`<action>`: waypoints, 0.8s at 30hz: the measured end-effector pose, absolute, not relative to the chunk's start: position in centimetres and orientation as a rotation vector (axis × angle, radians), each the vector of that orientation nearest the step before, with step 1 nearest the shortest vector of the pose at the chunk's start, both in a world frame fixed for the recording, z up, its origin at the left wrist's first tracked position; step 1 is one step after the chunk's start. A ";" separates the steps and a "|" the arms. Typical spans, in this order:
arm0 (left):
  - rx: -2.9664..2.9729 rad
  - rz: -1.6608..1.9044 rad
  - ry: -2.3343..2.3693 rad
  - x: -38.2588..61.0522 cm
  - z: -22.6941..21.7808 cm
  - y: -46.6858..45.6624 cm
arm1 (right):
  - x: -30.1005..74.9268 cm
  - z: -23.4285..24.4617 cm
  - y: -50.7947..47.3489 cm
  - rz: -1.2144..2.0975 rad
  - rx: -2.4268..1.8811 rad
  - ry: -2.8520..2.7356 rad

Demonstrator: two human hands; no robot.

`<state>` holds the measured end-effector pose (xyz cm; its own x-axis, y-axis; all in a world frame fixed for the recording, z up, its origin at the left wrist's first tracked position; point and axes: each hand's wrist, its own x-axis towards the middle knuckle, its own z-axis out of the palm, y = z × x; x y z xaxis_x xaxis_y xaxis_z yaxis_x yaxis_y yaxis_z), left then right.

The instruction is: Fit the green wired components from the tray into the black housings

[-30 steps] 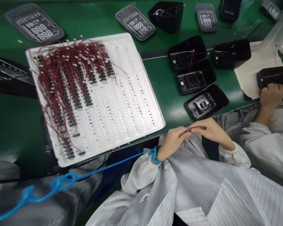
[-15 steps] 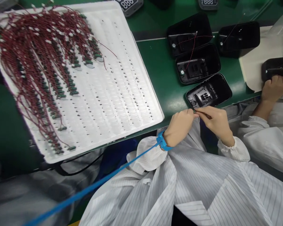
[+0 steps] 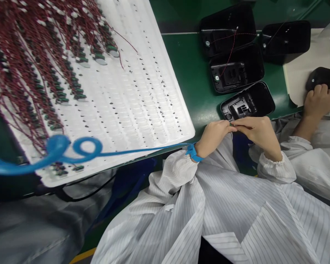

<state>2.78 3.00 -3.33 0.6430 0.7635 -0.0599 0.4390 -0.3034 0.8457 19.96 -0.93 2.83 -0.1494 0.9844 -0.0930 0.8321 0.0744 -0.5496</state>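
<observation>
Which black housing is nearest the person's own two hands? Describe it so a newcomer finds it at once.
From the large white tray, cross right over the green bench to its near edge. The black housing lies there, just beyond the left hand and right hand. The neighbouring housings behind it bear a shiny round piece and red wire; this one shows neither.

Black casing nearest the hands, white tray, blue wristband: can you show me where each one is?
Black casing [image 3: 248,104]: head view, on its inside.
White tray [image 3: 189,131]: head view, on its near right corner.
Blue wristband [image 3: 195,154]: head view, on the strap.
</observation>
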 end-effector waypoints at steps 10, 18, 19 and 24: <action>1.953 0.594 0.934 1.1 -5.1 2.4 | 20.0 2.3 0.6 0.496 -1.961 -2.120; 1.983 0.687 1.007 1.3 -6.5 2.5 | 19.2 0.2 1.8 0.340 -2.053 -2.301; 1.994 0.680 0.996 1.3 -6.6 2.6 | 19.2 0.2 1.9 0.333 -2.045 -2.302; 2.033 0.616 0.978 1.6 -6.8 3.0 | 19.2 0.5 1.7 0.356 -2.060 -2.286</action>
